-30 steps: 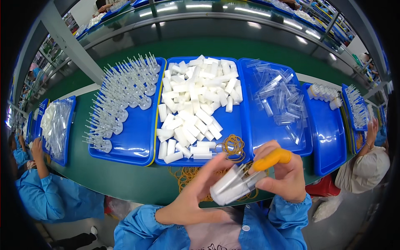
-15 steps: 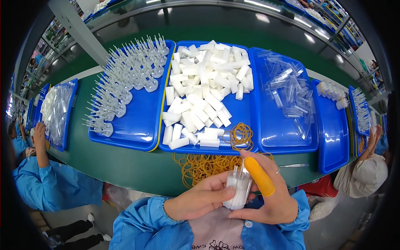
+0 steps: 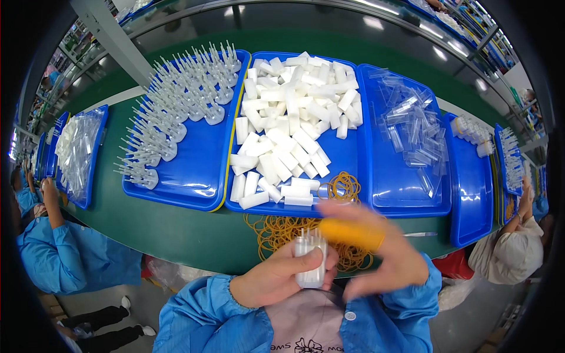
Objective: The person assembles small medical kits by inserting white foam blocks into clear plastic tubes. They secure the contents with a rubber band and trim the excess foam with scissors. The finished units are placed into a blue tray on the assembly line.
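Left hand point(image 3: 273, 277) clamps the clear cup point(image 3: 311, 276), best held steady! Right hand point(image 3: 388, 256) right of it, thumb and fingers apart.

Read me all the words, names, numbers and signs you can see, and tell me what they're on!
Pink shirt: dark letters either side of a drawing, partly out of sight; I don't copy out printed words.
Clear-walled piece in the left hand: no writing that I can see.
Blue trays, white pieces, rubber bands: none that I can see.
Far background: anything there is too small to read.
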A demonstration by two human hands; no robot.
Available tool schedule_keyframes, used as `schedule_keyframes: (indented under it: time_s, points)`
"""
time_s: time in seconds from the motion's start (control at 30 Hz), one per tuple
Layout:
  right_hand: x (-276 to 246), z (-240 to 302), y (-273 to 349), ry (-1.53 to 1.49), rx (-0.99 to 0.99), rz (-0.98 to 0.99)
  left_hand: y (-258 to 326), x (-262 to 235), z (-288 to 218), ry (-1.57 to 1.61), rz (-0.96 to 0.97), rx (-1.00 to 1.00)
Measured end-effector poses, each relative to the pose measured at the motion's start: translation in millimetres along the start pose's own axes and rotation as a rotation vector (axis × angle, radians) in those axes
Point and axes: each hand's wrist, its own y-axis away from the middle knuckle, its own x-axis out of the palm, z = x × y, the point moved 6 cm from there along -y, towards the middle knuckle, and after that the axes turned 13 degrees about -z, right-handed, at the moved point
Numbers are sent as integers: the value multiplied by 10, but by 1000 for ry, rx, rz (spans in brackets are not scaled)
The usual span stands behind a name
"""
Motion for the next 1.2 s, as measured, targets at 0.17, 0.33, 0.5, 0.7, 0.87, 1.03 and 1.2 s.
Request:
schedule_keyframes:
  time_s: [0.17, 0.33, 0.5, 0.7, 0.87, 1.03, 1.2]
  points:
    - [-269, -450, -250, 561, 12, -280, 49, 27, -244, -124, -41, 224]
    - [-164, -572, -238, 812, -180, -326, 108, 23, -396, -84, -115, 333]
    - [-453, -441, -174, 409, -95, -539, 148, -36, -493, -320, -158, 535]
    - [-551, -544, -88, -10, 114, -632, 113, 4, -499, -566, -249, 572]
    - [-527, -652, -177, -314, 370, -508, 118, -12, -468, -557, -251, 582]
    - [-439, -753, -211, -473, 511, -353, 87, 24, -472, -577, -230, 567]
    - [-159, -584, -157, -395, 486, -224, 24, 151, -462, -553, -177, 543]
